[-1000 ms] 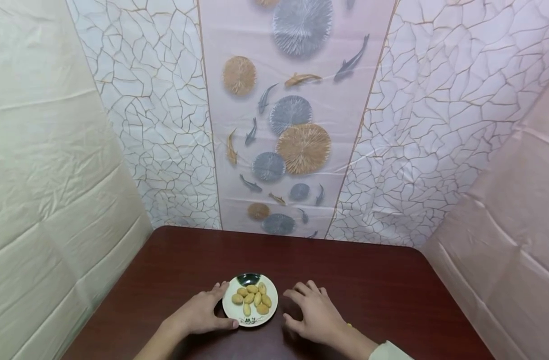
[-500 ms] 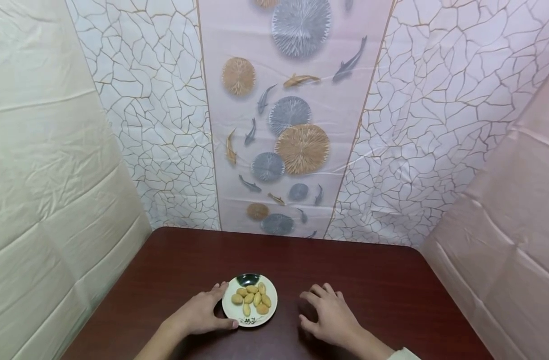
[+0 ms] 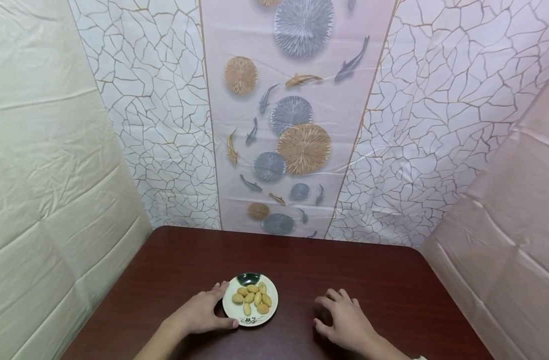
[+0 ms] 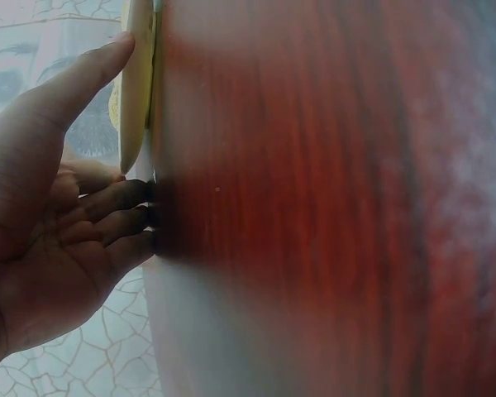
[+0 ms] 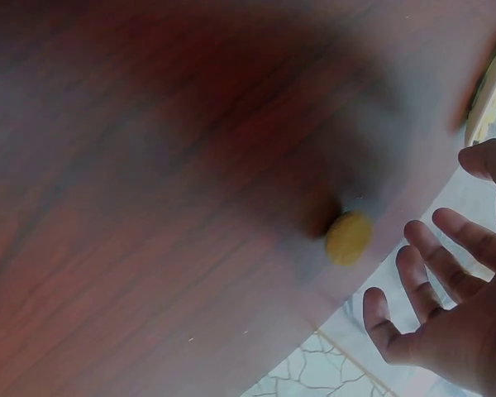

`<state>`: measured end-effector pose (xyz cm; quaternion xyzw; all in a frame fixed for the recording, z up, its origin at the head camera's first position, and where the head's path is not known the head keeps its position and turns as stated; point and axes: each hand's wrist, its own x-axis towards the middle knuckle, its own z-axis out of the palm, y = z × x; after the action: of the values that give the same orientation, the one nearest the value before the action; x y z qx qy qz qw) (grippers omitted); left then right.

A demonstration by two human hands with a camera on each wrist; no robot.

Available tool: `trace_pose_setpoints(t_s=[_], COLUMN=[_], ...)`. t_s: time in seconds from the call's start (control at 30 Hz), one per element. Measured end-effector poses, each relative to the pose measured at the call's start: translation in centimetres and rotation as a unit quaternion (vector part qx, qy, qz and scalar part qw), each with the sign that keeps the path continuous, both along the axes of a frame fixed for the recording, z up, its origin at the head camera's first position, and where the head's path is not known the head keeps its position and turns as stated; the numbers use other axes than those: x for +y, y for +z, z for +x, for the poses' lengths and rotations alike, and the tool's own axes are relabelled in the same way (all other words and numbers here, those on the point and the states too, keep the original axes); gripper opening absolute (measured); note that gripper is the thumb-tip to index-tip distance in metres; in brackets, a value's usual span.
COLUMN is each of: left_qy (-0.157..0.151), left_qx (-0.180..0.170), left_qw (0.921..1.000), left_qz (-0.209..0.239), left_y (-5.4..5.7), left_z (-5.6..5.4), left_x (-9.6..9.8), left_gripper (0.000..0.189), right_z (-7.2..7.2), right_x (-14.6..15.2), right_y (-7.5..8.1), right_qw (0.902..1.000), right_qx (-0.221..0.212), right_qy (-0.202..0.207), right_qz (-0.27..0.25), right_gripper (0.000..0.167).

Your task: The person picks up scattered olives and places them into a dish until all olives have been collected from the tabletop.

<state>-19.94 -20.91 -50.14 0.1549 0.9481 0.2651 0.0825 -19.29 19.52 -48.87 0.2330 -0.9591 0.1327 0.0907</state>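
A small round plate (image 3: 248,280), cream with a dark green patch at its far edge, holds several yellow-brown oval nuts or fruits (image 3: 249,298). My left hand (image 3: 197,312) holds the plate's left rim between thumb and index finger; in the left wrist view the thumb (image 4: 107,59) touches the plate edge-on while the other fingers rest on the tabletop. To the right, my right hand (image 3: 348,322) hovers low over the table, fingers loosely bent and holding nothing. One more yellow-brown oval piece (image 5: 348,238) lies on the table near its fingers; the hand hides it in the head view.
The dark red-brown wooden table (image 3: 274,255) has rounded far corners. Behind it hangs a patterned cloth (image 3: 274,140) with fish and round motifs. Pale plain cloths (image 3: 53,200) close off both sides.
My right hand has moved to the right, away from the plate. A yellow bit seen beside the right wrist one second ago is now hidden. Left hand and plate stay put.
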Motion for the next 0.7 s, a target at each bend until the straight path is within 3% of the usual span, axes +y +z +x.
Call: trace_pose_setpoints(t_s=[0.7], left_qy=[0.001], left_qx=[-0.004], left_qw=[1.0000], left_qz=[0.000], left_y=[0.1], left_z=[0.0], left_x=[-0.1], left_gripper=[0.121], right_z=[0.2], right_x=[2.8], right_y=[-0.6], right_qw=[0.9987], right_qx=[-0.029], right_qy=[-0.032], right_qz=[0.027], right_gripper=[0.028])
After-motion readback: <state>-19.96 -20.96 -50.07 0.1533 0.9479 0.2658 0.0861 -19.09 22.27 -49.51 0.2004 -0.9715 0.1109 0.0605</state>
